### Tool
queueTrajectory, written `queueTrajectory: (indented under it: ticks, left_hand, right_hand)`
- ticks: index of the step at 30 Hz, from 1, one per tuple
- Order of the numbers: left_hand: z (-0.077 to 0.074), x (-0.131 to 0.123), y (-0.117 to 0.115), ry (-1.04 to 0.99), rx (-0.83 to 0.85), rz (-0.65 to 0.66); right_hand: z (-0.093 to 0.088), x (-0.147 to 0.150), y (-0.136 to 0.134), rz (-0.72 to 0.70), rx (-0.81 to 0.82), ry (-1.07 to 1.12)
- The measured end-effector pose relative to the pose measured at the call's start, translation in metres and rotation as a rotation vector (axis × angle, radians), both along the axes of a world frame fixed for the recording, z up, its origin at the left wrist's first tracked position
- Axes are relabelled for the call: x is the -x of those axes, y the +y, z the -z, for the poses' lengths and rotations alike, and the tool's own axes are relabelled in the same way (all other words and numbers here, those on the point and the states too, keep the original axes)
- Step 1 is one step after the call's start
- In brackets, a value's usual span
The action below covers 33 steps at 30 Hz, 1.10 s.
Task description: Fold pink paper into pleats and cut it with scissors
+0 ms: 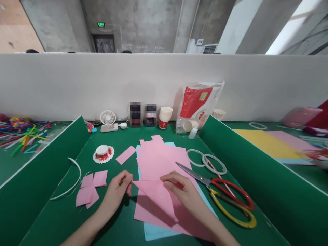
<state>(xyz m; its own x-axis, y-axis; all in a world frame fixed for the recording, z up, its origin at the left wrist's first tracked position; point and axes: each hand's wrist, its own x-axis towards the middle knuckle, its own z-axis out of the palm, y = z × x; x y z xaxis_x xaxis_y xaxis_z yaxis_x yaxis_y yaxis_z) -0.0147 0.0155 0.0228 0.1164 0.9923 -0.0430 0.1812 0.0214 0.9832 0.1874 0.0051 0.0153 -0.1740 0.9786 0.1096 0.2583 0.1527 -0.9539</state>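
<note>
A folded piece of pink paper [159,198] is held up between my two hands. My left hand [119,186] is closed, pinching its left corner. With thumb and fingers, my right hand [178,186] grips the paper's upper right edge. Beneath it lie several larger pink sheets [161,157] on top of light blue paper [151,234]. Large scissors [210,186] with one red and one yellow handle rest to the right of my right hand, blades slightly over the sheets. Small pink paper squares [89,191] lie to the left of my left hand.
Green dividers [238,164] bound the desk on both sides. Left are a paper-cup hat shape [103,153] and a curved white strip [78,177]. White rings [214,164] lie right. At the back stand a fan [108,118], a paper cup [164,118], a bottle [193,133] and a plastic bag [197,106].
</note>
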Motion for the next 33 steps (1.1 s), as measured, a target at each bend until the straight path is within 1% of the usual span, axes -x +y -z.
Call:
queueTrajectory:
  ticks: [4, 8, 11, 13, 15, 18, 20, 23, 26, 29, 33]
  left_hand:
    - [0.002, 0.002, 0.003, 0.002, -0.025, 0.008]
    - [-0.002, 0.003, 0.001, 0.021, -0.044, 0.061]
    - [-0.006, 0.003, -0.003, 0.116, -0.072, 0.088]
    - [-0.007, 0.002, -0.005, 0.205, -0.104, 0.077]
    - [-0.006, 0.002, -0.005, 0.252, -0.125, 0.033]
    - [-0.002, 0.002, -0.003, 0.252, -0.124, -0.035]
    - [0.000, 0.002, -0.001, 0.237, -0.114, -0.040]
    - [-0.001, -0.001, -0.002, 0.210, -0.070, 0.060]
    - [-0.005, -0.005, -0.006, 0.268, -0.012, 0.183]
    - [-0.005, -0.008, -0.009, 0.381, -0.057, 0.227]
    - [0.005, -0.010, -0.008, 0.588, -0.153, 0.248]
  right_hand:
    - [0.002, -0.001, 0.001, -0.004, 0.028, 0.038]
    - [0.002, -0.002, 0.001, -0.001, 0.020, 0.028]
    - [0.002, -0.003, 0.001, -0.001, 0.012, 0.025]
    - [0.002, -0.003, 0.001, -0.009, 0.005, 0.020]
    - [0.003, -0.003, 0.002, -0.017, 0.001, 0.015]
    - [0.003, -0.002, 0.002, -0.014, 0.001, 0.006]
    - [0.003, -0.001, 0.001, -0.013, 0.006, 0.001]
    - [0.001, 0.001, 0.000, -0.039, 0.010, -0.017]
    - [0.000, 0.004, -0.003, -0.073, 0.003, -0.057]
    - [0.002, 0.008, -0.004, -0.058, 0.006, -0.115]
    - [0.012, 0.014, -0.002, -0.015, -0.014, -0.229]
